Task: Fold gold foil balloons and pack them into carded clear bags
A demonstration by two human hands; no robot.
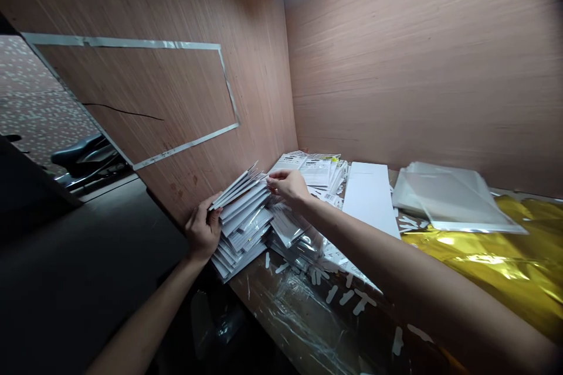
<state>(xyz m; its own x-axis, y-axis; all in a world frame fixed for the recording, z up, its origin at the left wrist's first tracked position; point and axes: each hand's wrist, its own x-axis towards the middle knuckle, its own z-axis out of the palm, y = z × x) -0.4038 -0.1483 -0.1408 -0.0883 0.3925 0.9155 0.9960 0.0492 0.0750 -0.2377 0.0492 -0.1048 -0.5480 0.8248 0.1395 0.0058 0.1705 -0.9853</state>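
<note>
A tall, uneven stack of flat white packets (246,228), some in clear plastic sleeves, stands at the table's left edge against the wooden partition. My left hand (204,227) is closed on the left side of the top packets, thumb toward me. The upper few are lifted and fanned apart. At the stack's far right corner, my right hand (288,183) pinches the edge of an upper packet between thumb and fingers; its fingertips are partly hidden. Below my right wrist, more plastic-sleeved packets (292,231) lean beside the stack.
Printed white packets (323,170) are piled in the back corner. A white board (369,196), clear plastic bags (457,196) and shiny gold sheeting (488,258) lie to the right. White paper strips (345,297) litter the table (281,304). Wooden panels (417,64) enclose the back.
</note>
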